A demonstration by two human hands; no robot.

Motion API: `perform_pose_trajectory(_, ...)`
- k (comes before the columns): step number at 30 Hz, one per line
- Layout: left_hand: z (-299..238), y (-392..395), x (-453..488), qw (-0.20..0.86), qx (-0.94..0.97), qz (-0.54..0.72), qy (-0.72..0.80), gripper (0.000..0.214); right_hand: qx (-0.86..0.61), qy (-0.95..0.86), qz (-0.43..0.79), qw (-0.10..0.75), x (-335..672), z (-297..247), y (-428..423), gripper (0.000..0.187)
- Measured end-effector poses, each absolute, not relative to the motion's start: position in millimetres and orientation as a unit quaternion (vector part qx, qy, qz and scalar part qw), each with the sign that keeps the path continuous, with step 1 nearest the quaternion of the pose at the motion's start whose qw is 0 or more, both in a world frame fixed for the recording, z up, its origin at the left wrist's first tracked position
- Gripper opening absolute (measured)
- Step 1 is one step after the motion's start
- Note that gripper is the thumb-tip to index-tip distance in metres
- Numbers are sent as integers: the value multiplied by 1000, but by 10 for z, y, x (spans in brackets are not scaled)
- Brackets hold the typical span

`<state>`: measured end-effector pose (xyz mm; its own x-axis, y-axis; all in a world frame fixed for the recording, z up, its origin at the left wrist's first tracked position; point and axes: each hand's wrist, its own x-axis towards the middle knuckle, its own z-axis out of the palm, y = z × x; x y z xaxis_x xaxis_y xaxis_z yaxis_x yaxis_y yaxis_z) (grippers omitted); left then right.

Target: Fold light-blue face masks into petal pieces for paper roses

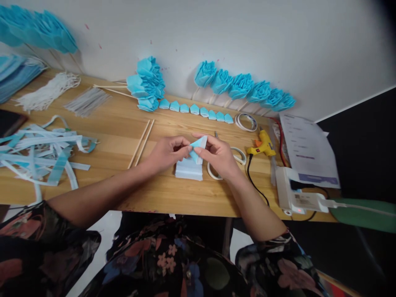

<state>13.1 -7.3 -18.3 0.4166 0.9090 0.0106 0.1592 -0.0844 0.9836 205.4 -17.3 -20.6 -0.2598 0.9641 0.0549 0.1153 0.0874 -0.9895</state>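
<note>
Between my hands, above the table's middle, is a small piece of blue and white fabric [199,145] folded to a point. My left hand [168,153] pinches its left edge between thumb and forefinger. On the other side my right hand [219,154] grips it, thumb in front and fingers behind. Just below lie pale fabric pieces [189,170] on the wood. White-handled scissors [241,156] rest partly hidden under my right hand. Behind my hands runs a row of small folded blue petals [194,109].
Two wooden sticks [141,144] lie left of my hands; fabric strips [58,148] are heaped farther left. Blue fabric flowers [243,86] lean on the wall. At right are a tape roll [246,122], a yellow glue gun [262,143] with its cord, and a white power strip [286,194].
</note>
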Motion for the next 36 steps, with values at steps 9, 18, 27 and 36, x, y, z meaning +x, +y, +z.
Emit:
perform_pose_trajectory(9, -118, -63, 118, 565, 622, 341, 421, 27, -474, -604, 465, 441, 2077, -192, -155, 42)
perform_pose_trajectory(18, -141, -61, 117, 570, 620, 350, 411, 22, -460, -609, 462, 451, 2047, -195, -177, 45)
perform_pose_trajectory(27, -205, -57, 127, 563, 632, 349, 401, 27, -477, -602, 473, 432, 2009, -167, -223, 40)
perform_pose_trajectory(36, -224, -64, 124, 535, 660, 333, 410, 26, -499, -583, 411, 492, 2063, -166, -163, 33)
